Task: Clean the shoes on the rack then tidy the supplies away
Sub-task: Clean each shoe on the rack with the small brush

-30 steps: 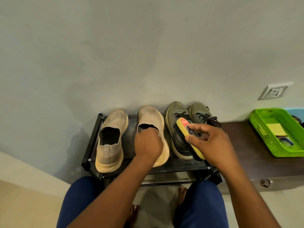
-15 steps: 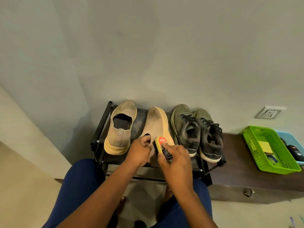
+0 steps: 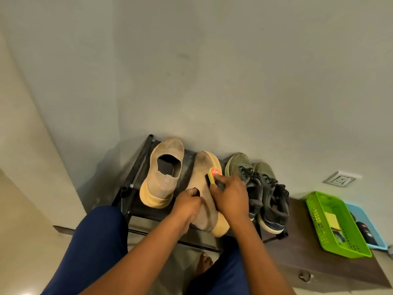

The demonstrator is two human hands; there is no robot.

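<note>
My right hand (image 3: 230, 198) is curled around a yellow shoe brush (image 3: 213, 175) with a red label, its bristle side pressed against the upper of the tan slip-on shoe (image 3: 205, 188) I am working on. My left hand (image 3: 187, 206) grips that same shoe at its collar, with fingers hooked over the dark edge of the opening, and the shoe sits tipped on its side so the pale yellow sole faces right. It rests on the top shelf of a black shoe rack (image 3: 136, 179). Just beside it on the left, its partner (image 3: 162, 175) stands flat with the opening facing up. On the right, touching one another, a pair of olive green lace-up sneakers (image 3: 258, 188) sits on the same shelf. Beyond the rack's right end is a dark wooden cabinet top (image 3: 297, 243) carrying a green plastic basket (image 3: 319, 226) with a yellow sponge inside, and a blue tray (image 3: 371, 226) just behind it. A wall socket (image 3: 341, 179) is set in the pale wall above. My knees in blue trousers frame the bottom of the view.
</note>
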